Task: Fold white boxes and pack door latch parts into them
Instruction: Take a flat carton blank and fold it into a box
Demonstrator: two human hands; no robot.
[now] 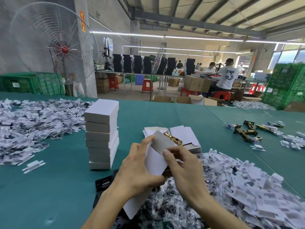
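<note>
1 white box (154, 162), top flap raised, grey inside.

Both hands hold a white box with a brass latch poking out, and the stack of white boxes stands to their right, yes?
Not quite: the head view shows the stack of white boxes standing on the left, beyond the left hand, not to the right. That hand and the right hand do hold a white box with a brass latch poking out.
</note>
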